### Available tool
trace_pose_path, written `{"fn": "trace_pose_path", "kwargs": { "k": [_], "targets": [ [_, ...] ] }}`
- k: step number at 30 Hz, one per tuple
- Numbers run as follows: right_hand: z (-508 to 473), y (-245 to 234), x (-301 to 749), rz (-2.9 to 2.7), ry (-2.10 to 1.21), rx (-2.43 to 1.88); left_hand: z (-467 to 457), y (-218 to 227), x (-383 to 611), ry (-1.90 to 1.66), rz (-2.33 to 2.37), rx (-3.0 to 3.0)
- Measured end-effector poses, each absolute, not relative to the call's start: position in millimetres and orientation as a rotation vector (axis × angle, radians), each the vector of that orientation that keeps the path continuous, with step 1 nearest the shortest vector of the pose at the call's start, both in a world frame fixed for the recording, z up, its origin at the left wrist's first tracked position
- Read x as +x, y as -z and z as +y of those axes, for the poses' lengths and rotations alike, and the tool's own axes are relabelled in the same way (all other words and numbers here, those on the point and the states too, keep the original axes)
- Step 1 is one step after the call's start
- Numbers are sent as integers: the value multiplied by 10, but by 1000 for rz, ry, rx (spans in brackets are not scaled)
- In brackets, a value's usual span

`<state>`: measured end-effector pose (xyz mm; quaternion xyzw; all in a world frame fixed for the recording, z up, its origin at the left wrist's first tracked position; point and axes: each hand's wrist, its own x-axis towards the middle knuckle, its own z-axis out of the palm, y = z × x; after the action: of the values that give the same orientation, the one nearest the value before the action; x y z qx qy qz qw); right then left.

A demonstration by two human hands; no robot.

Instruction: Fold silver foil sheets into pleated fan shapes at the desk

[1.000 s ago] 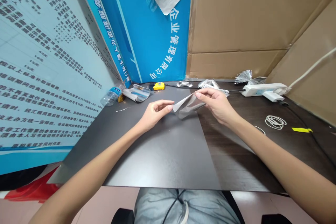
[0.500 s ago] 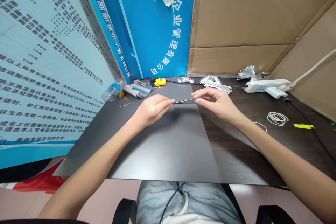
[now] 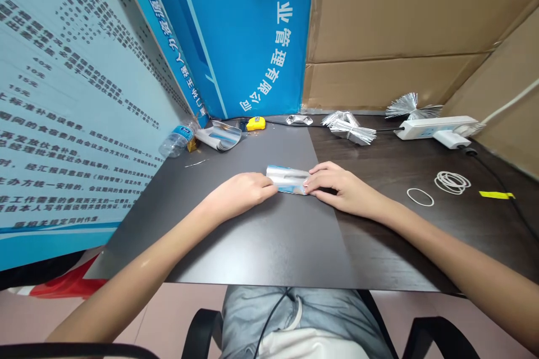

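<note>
Fingers (image 3: 267, 180) of the left hand (image 3: 238, 195) and right hand (image 3: 343, 190) are closed on opposite ends of a folded foil strip (image 3: 288, 179), which lies flat on the dark mat (image 3: 261, 247) near its middle. A white power strip (image 3: 435, 126) sits far right, before cardboard sheeting (image 3: 391, 22).

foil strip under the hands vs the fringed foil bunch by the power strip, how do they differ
The foil strip lies flat on the dark mat, with the left hand and right hand on its ends; the fringed foil bunch stands untouched beside the power strip. The strip is a compact, smooth band with a bluish tint along its edge, while the bunch fans out into fine, spiky strands. Both are shiny silvery foil.
</note>
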<state>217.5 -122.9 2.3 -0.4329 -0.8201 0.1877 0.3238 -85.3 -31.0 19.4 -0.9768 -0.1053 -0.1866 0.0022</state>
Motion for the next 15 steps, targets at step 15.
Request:
{"fn": "trace_pose_path", "kwargs": {
  "k": [15],
  "targets": [
    [-1251, 0, 2186, -2229, -314, -1179, -408, -326, -963, 423, -754, -3300]
  ]
}}
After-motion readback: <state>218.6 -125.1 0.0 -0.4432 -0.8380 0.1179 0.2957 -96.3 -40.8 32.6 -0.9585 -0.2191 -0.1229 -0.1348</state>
